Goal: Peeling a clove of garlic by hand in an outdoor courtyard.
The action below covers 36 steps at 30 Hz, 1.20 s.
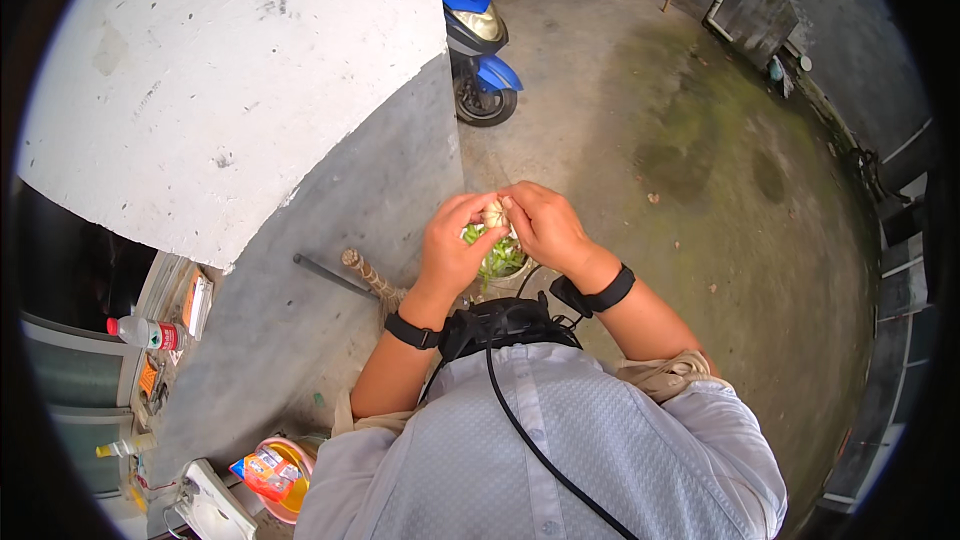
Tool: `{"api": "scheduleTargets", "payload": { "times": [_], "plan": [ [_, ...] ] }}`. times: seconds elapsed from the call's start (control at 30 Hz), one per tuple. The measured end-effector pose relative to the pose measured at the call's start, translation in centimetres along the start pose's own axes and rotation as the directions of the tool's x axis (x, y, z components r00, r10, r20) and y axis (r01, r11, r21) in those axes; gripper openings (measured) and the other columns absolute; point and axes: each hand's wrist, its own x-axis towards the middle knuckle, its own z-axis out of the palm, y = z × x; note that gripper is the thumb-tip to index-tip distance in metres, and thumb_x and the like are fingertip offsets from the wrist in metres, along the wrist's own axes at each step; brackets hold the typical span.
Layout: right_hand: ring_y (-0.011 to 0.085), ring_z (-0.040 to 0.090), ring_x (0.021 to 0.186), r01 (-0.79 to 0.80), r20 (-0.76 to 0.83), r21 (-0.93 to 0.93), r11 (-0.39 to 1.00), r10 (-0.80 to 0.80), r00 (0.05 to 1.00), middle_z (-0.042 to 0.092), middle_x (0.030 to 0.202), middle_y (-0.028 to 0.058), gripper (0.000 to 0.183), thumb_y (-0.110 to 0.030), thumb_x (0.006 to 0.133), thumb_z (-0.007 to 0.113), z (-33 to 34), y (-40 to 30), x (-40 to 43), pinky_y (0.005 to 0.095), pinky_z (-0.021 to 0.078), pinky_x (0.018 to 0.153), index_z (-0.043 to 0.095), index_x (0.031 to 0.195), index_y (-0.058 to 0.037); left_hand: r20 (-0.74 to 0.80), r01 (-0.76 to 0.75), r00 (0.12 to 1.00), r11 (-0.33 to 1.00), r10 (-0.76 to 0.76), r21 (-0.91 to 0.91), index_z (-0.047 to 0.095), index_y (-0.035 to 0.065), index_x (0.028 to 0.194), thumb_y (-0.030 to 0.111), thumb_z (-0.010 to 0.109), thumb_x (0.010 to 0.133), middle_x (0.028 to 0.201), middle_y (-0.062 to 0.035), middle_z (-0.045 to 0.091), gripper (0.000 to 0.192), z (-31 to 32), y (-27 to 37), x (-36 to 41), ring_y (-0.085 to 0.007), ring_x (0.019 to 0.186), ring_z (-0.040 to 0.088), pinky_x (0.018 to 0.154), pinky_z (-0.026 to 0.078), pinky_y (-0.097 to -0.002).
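A pale garlic bulb (495,215) is held up in front of my body, its cloves showing as ridges. My left hand (455,244) grips it between thumb and fingers from the left side. From the right, my right hand (546,225) touches the bulb with its thumb, and its fingers curl over the top. Just below both hands stands a round container (517,276) with green vegetable scraps or leaves (499,251) in it. My forearms hide part of its rim.
A blue scooter (480,30) stands beyond the wall corner. A straw broom (375,277) leans by the grey wall (360,187) at left. On the window ledge lies a plastic bottle (150,333). Lower left are a pink basin (281,514) and an orange packet (271,472).
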Motion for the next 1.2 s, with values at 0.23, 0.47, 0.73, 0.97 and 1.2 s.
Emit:
{"api": "scheduleTargets", "payload": {
  "times": [0.23, 0.47, 0.73, 0.97, 1.2],
  "plan": [
    [0.0356, 0.061, 0.069, -0.085, -0.003, 0.048, 0.995, 0.085, 0.996, 0.062, 0.079, 0.0194, 0.015, -0.008, 0.095, 0.05, 0.6, -0.1, 0.0, 0.0373, 0.0484, 0.064, 0.063, 0.095, 0.0, 0.029, 0.046, 0.999, 0.995, -0.043, -0.086, 0.064, -0.0002, 0.112, -0.002, 0.075, 0.074, 0.106, -0.0102, 0.064, 0.04, -0.8, -0.1, -0.7, -0.0163, 0.092, 0.062, 0.082, 0.051, -0.0275],
    [0.0124, 0.058, 0.063, -0.321, 0.126, 0.328, 0.888, 0.296, 0.947, 0.062, 0.074, 0.0066, 0.02, -0.012, 0.1, 0.045, 0.5, -0.7, 0.1, 0.0263, 0.0451, 0.056, 0.062, 0.102, -0.0012, 0.043, 0.042, 0.999, 0.977, -0.034, -0.21, 0.06, -0.0025, 0.115, -0.006, 0.071, 0.077, 0.114, -0.0113, 0.061, 0.04, -1.5, -0.8, -1.0, -0.0168, 0.101, 0.06, 0.089, 0.049, -0.0292],
    [0.01, 0.056, 0.061, -0.528, 0.408, 0.797, 0.294, 0.383, 0.829, 0.059, 0.074, 0.0022, 0.022, -0.022, 0.103, 0.041, 0.5, 1.6, -0.2, 0.0222, 0.0446, 0.053, 0.054, 0.107, -0.0047, 0.071, 0.164, 0.986, 0.887, -0.148, -0.432, 0.058, -0.0034, 0.117, -0.008, 0.07, 0.079, 0.116, -0.0105, 0.06, 0.04, -1.1, -1.0, -1.0, -0.0175, 0.105, 0.059, 0.093, 0.047, -0.0307],
    [0.0096, 0.055, 0.06, -0.562, 0.484, 0.813, 0.152, 0.361, 0.798, 0.061, 0.074, 0.0042, 0.022, -0.023, 0.102, 0.04, -0.4, 3.9, -0.4, 0.0222, 0.0437, 0.051, 0.054, 0.101, -0.006, 0.084, 0.094, 0.994, 0.948, -0.071, -0.306, 0.059, -0.0037, 0.115, -0.009, 0.069, 0.078, 0.117, -0.0112, 0.059, 0.038, -1.0, -0.3, -0.3, -0.0174, 0.104, 0.06, 0.093, 0.048, -0.0308],
    [0.0074, 0.055, 0.064, -0.547, 0.464, 0.787, 0.286, 0.312, 0.829, 0.061, 0.089, 0.004, 0.017, -0.021, 0.094, 0.058, -1.6, 2.3, 0.1, 0.0225, 0.0425, 0.049, 0.054, 0.099, -0.0052, 0.107, 0.073, 0.993, 0.989, -0.059, -0.128, 0.056, -0.0023, 0.12, -0.008, 0.07, 0.077, 0.117, -0.0108, 0.06, 0.046, -1.0, 0.3, 0.1, -0.0177, 0.104, 0.06, 0.092, 0.048, -0.0306]
  ]
}}
